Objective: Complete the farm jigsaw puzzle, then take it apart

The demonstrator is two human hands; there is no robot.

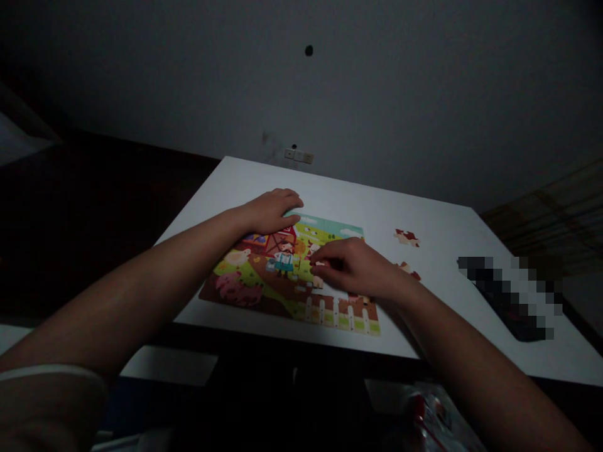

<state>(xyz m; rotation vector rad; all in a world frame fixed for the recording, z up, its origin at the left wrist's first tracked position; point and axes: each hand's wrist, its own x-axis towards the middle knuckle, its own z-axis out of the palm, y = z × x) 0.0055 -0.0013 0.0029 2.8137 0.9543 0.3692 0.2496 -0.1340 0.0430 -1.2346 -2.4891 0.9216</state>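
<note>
A farm-scene jigsaw puzzle [282, 276] lies flat near the middle of the frame on a white counter [424, 213], its near edge close to the counter's front edge. The picture on it shows a red barn, a figure in blue, a pink pig at lower left and a white fence along the bottom.

The left hand [273, 210] rests palm down on the upper left corner of the puzzle, fingers spread loosely and curled over the edge onto the counter; it grips nothing, only presses on the puzzle's surface.

The right hand [351, 267] sits over the right-centre part of the puzzle, fingers drawn together in a narrow pinch with the tips pointing left and down onto the surface. Whether a piece is caught between the fingertips cannot be told in the dim light.

To the right of the puzzle, two loose puzzle pieces lie on the bare counter: one brown-and-white piece [406, 237] farther up, well apart from the hand, and a second piece [409, 270] just beside the right wrist.

A dark object [522, 323], partly blurred out, lies at the counter's right edge. The room behind is dim, with a grey wall [377, 94] across the upper frame.
</note>
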